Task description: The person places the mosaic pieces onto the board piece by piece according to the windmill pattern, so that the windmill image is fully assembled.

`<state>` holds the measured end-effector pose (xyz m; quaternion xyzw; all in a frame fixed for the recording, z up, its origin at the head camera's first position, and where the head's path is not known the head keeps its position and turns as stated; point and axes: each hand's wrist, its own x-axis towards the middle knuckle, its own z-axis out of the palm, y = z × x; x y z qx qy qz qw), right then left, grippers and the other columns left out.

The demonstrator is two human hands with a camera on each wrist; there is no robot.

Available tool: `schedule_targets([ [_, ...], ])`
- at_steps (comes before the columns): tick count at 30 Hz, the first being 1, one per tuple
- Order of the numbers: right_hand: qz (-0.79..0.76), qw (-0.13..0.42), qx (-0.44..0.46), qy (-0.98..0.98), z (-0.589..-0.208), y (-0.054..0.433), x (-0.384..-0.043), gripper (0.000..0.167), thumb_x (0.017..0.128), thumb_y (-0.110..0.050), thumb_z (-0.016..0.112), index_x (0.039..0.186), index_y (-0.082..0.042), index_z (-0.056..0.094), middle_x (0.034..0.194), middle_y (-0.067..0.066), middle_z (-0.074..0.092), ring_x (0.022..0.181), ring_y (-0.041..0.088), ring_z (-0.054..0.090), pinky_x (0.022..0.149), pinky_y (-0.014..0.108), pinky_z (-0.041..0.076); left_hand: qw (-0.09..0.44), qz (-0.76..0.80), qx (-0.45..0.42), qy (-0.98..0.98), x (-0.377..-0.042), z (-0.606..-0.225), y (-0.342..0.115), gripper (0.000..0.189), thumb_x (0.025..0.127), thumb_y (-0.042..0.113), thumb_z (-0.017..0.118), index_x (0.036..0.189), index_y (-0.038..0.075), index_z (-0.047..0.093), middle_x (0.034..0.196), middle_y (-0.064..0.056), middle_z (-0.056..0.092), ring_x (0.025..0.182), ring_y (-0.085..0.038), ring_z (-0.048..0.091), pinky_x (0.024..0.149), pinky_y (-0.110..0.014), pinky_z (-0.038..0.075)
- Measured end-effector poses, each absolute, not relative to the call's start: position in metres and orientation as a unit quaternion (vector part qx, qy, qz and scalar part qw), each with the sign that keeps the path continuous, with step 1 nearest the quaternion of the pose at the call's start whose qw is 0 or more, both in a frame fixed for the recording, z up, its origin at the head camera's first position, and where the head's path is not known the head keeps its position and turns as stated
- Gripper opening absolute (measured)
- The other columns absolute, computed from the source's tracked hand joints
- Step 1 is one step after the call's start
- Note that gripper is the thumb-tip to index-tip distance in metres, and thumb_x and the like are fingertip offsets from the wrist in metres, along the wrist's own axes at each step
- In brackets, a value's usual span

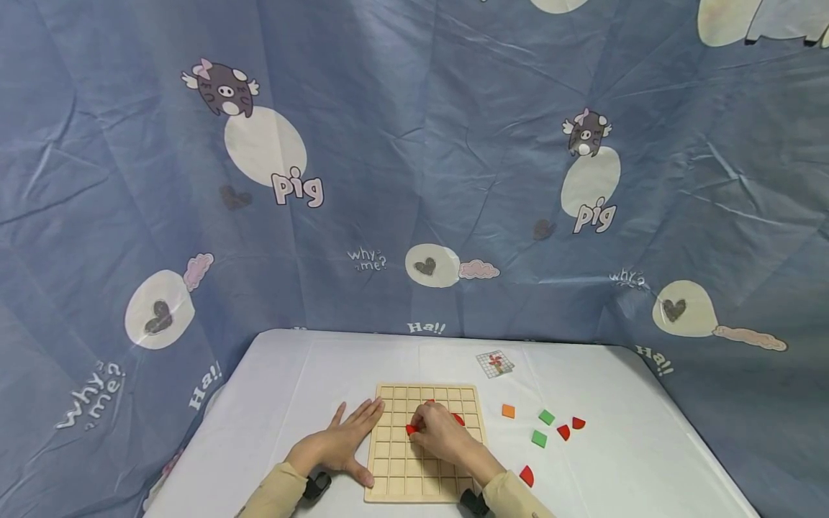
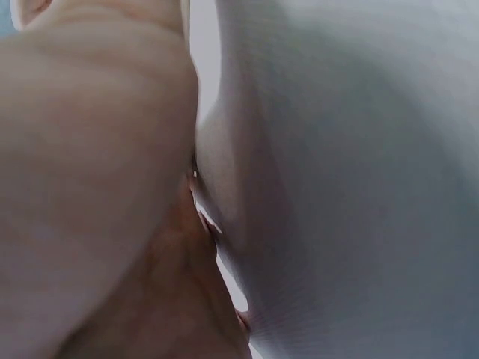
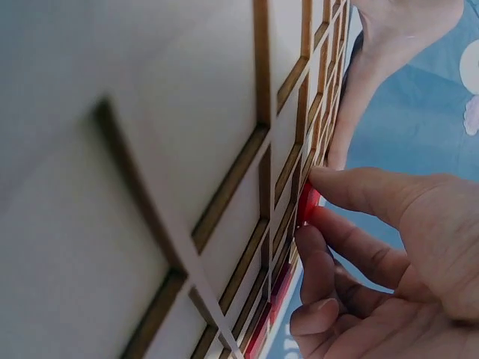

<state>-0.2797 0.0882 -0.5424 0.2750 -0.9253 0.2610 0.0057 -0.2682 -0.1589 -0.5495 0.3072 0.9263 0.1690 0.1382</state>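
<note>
A wooden grid board (image 1: 388, 488) lies on the white table. My left hand (image 1: 338, 444) rests with fingers spread along its left edge, the thumb at the lower left corner. My right hand (image 1: 443, 433) is over the middle of the board and pinches a red piece (image 1: 411, 429) between thumb and forefinger. In the right wrist view that red piece (image 3: 307, 200) sits low at the grid, its shape mostly covered. Another red piece (image 1: 458, 419) is on the board beyond the right hand, and a bit of red (image 1: 430, 401) shows above the knuckles. The left wrist view holds mainly skin (image 2: 90, 179) and white cloth.
Right of the board lie an orange square (image 1: 508, 411), green squares (image 1: 539, 438) and several red quarter-round pieces (image 1: 527, 475). A card with a gridded flower picture (image 1: 494, 364) is behind them. A blue patterned curtain (image 1: 363, 144) hangs around the table (image 1: 622, 460).
</note>
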Motion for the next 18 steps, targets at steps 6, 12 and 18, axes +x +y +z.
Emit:
schedule_targets([
  [6,0.262,-0.002,0.272,-0.926,-0.5415,0.088,-0.2793,0.01,0.082,-0.015,0.077,0.085,-0.01,0.068,0.083,-0.007,0.058,0.073,0.0,0.049,0.062,0.015,0.046,0.14,0.169,0.305,0.927,-0.2687,-0.5498,-0.1583,0.133,0.06,0.066,0.076,0.155,0.005,0.005,0.163,-0.015,0.005,0.15,-0.036,0.006,0.114,-0.069,-0.001],
  [12,0.269,-0.002,0.269,-0.925,-0.5407,0.0875,-0.2792,0.009,0.082,-0.012,0.076,0.084,-0.01,0.068,0.081,-0.005,0.059,0.071,0.0,0.05,0.06,0.015,0.046,0.136,0.167,0.306,0.927,-0.2698,-0.5502,-0.1578,0.133,0.061,0.066,0.076,0.155,0.004,0.005,0.163,-0.015,0.005,0.15,-0.037,0.006,0.114,-0.069,-0.001],
  [18,0.287,-0.008,0.263,-0.921,-0.5413,0.0877,-0.2807,0.013,0.081,-0.012,0.078,0.084,-0.009,0.066,0.081,-0.004,0.061,0.069,-0.001,0.051,0.059,0.015,0.047,0.136,0.17,0.309,0.926,-0.2693,-0.5504,-0.1581,0.132,0.061,0.064,0.077,0.155,0.003,0.006,0.163,-0.016,0.005,0.15,-0.038,0.006,0.113,-0.07,-0.001],
])
